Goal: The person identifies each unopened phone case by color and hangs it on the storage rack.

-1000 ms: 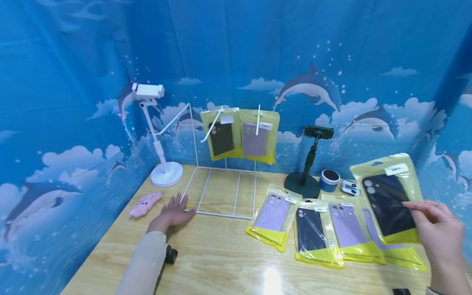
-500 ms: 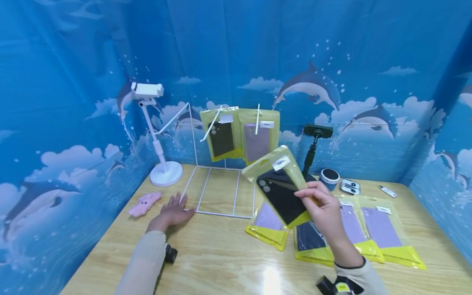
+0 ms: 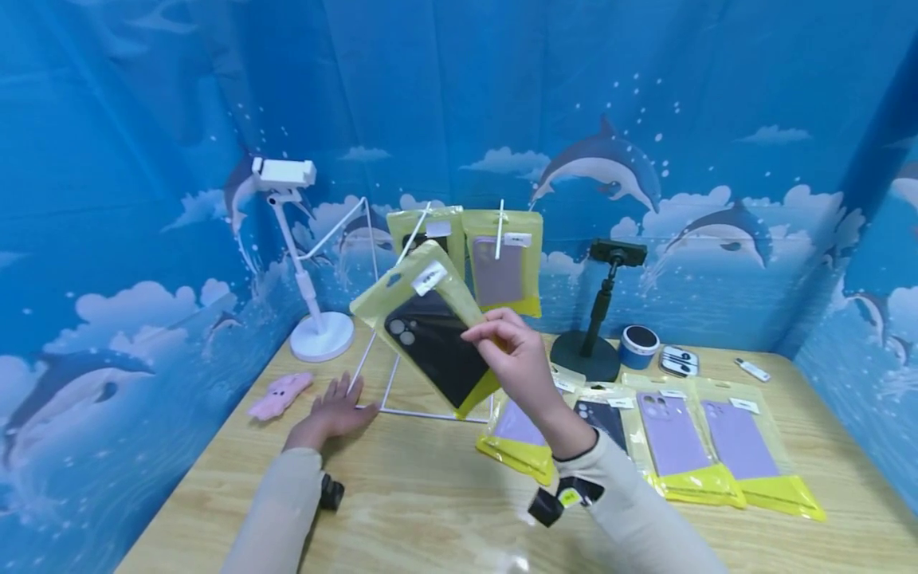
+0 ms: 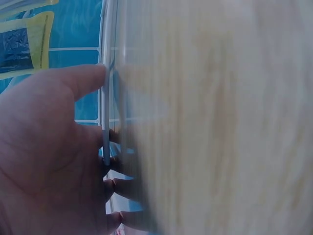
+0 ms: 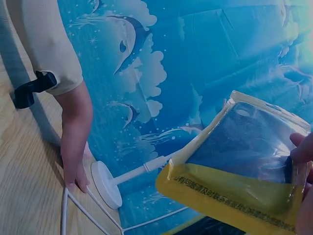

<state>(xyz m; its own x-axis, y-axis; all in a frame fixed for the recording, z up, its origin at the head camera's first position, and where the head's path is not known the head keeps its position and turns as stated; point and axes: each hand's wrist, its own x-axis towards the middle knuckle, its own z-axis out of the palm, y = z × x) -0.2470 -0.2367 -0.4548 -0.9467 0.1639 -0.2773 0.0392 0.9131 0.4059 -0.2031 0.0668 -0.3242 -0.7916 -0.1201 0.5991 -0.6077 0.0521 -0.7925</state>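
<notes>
My right hand (image 3: 522, 359) pinches the right edge of a bagged black phone case (image 3: 430, 339), tilted in front of the white wire display rack (image 3: 430, 414). The bag's hole end points up and left, near the left hook (image 3: 414, 231); I cannot tell if they touch. In the right wrist view, the bag's back (image 5: 220, 186) shows printed text. My left hand (image 3: 335, 414) rests on the table at the rack's front left corner, fingers extended, thumb against the wire in the left wrist view. A bagged black case (image 3: 439, 229), partly hidden, and a bagged purple case (image 3: 500, 275) hang behind.
Several bagged cases, such as a purple one (image 3: 670, 434), lie at the right. Behind them stand a black phone stand (image 3: 598, 319), a blue round tin (image 3: 639, 347) and boxed earphones (image 3: 678, 361). A white phone stand (image 3: 320, 336) and a pink plush (image 3: 281, 396) are at the left.
My right hand has carried the bagged black phone case from the far right, leftward to the front of the rack's left hook. My left hand has stayed in place.
</notes>
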